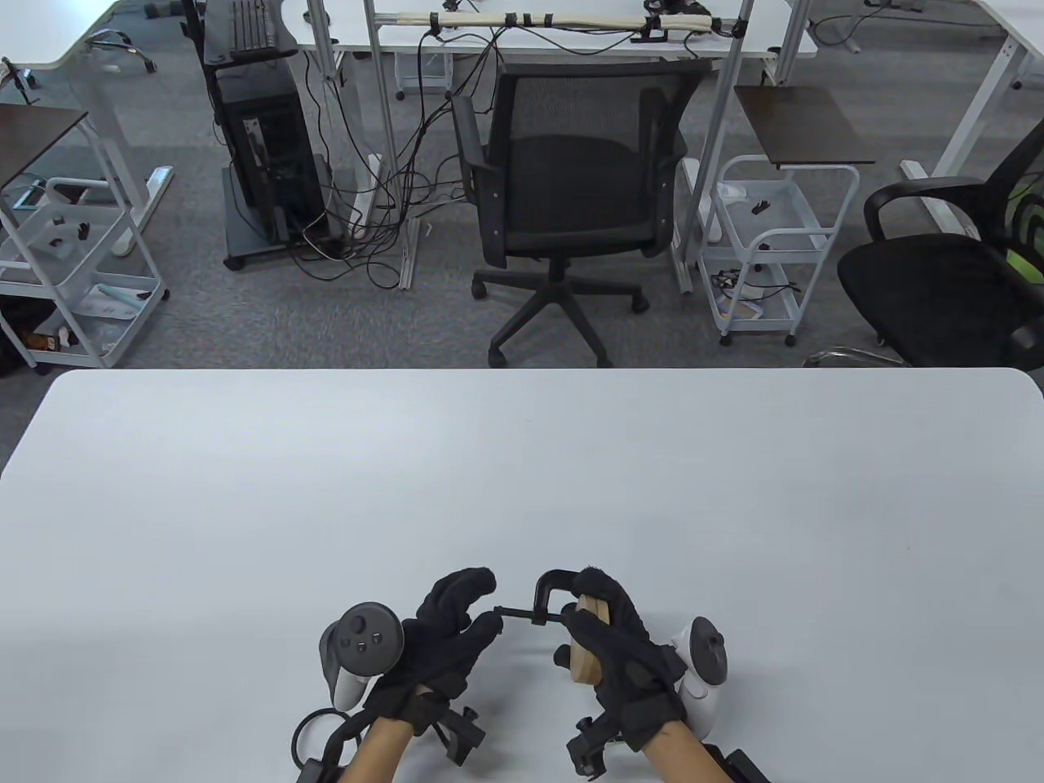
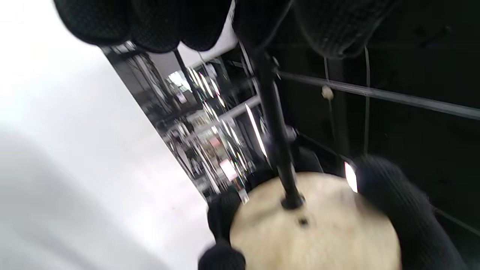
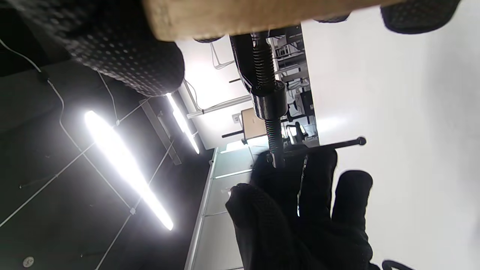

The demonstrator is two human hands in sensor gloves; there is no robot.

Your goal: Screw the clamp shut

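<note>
A small black C-clamp [image 1: 548, 589] is held above the near edge of the white table [image 1: 522, 489], its frame around a round wooden disc [image 1: 589, 648]. My right hand [image 1: 624, 644] grips the disc and the clamp frame. My left hand [image 1: 457, 628] pinches the cross handle at the left end of the clamp's screw [image 1: 515, 614]. In the right wrist view the threaded screw [image 3: 268, 97] runs through the clamp's nut down to the handle bar [image 3: 330, 145] at my left fingers. In the left wrist view the screw [image 2: 275, 127] ends with its pad on the disc [image 2: 315, 228].
Beyond the table's far edge stand a black office chair [image 1: 571, 188], white wire carts [image 1: 771, 245] and a computer stand [image 1: 261, 130]. A second chair [image 1: 954, 277] is at the right.
</note>
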